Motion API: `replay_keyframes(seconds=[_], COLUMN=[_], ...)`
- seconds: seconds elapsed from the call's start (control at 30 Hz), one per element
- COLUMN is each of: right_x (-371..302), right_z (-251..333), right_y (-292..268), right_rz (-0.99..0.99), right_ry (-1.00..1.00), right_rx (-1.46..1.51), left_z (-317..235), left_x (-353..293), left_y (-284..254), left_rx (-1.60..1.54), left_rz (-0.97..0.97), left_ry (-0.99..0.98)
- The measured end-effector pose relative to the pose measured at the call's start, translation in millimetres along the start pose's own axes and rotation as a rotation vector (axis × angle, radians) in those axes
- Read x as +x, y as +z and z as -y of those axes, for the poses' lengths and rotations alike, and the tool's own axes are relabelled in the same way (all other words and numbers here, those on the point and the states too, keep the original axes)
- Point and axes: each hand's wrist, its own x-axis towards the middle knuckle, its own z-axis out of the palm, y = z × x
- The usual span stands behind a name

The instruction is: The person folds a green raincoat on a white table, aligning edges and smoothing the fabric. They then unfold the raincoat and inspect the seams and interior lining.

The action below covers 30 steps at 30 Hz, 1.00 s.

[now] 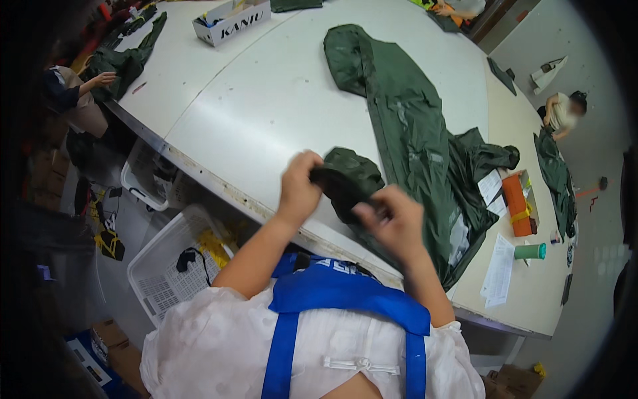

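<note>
A dark green, shiny waterproof garment (409, 120) lies spread and creased along the table in front of me. Toward my side, a bunched green end (351, 167) of matching cloth rises off the surface, partly hidden by my hands. A black band (342, 188), which looks like a cuff edge, stretches between both hands. My left hand (300, 186) pinches its left end, fingers closed. At the other end, my right hand (397, 219) is closed on the band, thumb over it, slightly blurred.
The white table (239, 120) has a worn front edge. A white carton (232, 23) stands far left. To the right are papers (497, 269), an orange box (518, 203) and a green cylinder (530, 251). White baskets (166, 266) sit below left. Other people work around the table.
</note>
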Motion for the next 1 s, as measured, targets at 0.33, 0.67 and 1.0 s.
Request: replay_keyframes(seconds=[0.33,0.67,1.0], right_x=[-31.9,-76.3,-97.4], right_z=[-127.6,-217.3,-91.4], right_y=[19.9,22.1,-80.8], right_rz=[-0.131,0.098,0.564], right_ry=[0.394,0.395,0.468], right_rx=[-0.173,-0.611,0.477], left_z=[66.6,103.4,142.2], left_x=[-15.9,-3.8,82.2], left_y=[-105.7,-161.2,125.1], left_rx=[-0.378,0.536,-1.217], left_rz=[-0.069,0.456,0.360], left_ry=[-0.709,-0.485,-1.156])
